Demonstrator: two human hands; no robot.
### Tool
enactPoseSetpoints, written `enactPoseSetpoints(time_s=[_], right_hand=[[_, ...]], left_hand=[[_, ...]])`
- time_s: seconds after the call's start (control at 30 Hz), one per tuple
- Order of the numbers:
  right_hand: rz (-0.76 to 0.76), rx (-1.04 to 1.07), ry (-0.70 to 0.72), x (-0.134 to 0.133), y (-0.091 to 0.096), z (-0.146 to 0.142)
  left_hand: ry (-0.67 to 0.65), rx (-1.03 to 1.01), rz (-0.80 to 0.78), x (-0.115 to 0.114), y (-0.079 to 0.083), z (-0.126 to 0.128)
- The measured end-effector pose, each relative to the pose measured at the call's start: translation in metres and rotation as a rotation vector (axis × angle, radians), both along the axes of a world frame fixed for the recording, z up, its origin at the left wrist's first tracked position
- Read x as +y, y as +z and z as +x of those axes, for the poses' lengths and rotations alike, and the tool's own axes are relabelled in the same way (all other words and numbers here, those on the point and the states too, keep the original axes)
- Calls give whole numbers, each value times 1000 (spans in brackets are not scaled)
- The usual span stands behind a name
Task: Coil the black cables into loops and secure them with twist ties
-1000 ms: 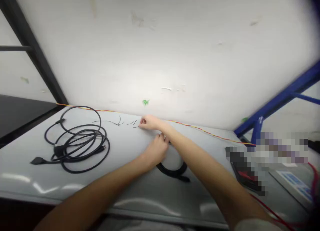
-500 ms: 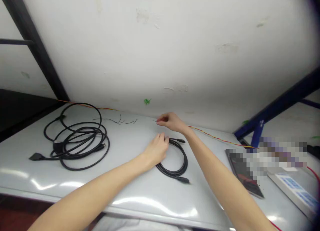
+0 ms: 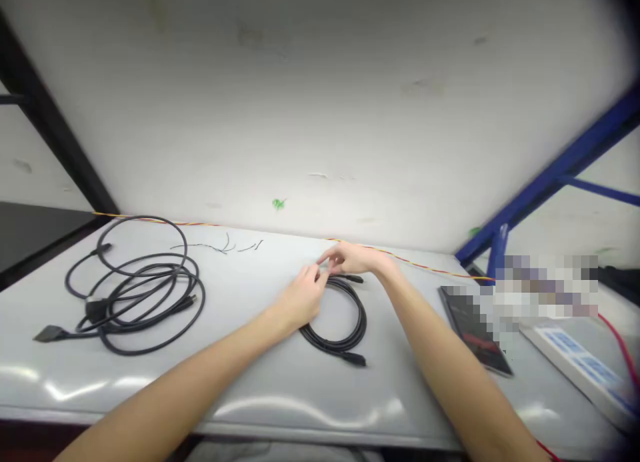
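A black cable (image 3: 361, 322) lies in a neat round coil on the grey tabletop, its two plug ends at the right side. My left hand (image 3: 301, 295) is closed over the coil's left edge, fingers wrapped on it. At the top of the coil, my right hand (image 3: 347, 257) is bent down with fingertips meeting those of my left hand. What its fingers pinch is hidden. Several thin black wire ties (image 3: 213, 247) are scattered behind, near the wall. To the left rests a looser tangle of black cable (image 3: 150, 269) with dark connectors.
A yellow-and-red twisted wire (image 3: 425, 269) runs along the wall's foot. On the right are a flat dark panel (image 3: 473, 332), a white box with blue labels (image 3: 575, 362) and a blue metal frame (image 3: 550, 175). A black post (image 3: 55, 122) stands left.
My right hand has come down and left, from above the table to the coil beside my left hand. The thin dark strand at its fingertips no longer shows. The view has shifted slightly.
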State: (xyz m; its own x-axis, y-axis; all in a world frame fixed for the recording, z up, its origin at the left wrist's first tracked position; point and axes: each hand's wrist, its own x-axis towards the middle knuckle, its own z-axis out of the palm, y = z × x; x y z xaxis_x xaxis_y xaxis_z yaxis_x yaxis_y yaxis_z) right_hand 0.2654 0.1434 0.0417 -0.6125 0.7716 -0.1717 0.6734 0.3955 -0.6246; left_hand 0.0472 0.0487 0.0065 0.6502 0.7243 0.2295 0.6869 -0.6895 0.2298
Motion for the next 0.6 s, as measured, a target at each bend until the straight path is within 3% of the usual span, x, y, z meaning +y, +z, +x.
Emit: enactPoseSetpoints(time_s=[0.23,0.37,0.6], right_hand=[[-1,-95,40,-5,15,-4],[-166,17,67,-2,13,-1],[-397,232,-45,2,7,12]], left_hand=[[-26,-35,-26,2,-2,-1],[-36,-39,-17,2,-2,-1],[-26,-15,-20,2,2,-1]])
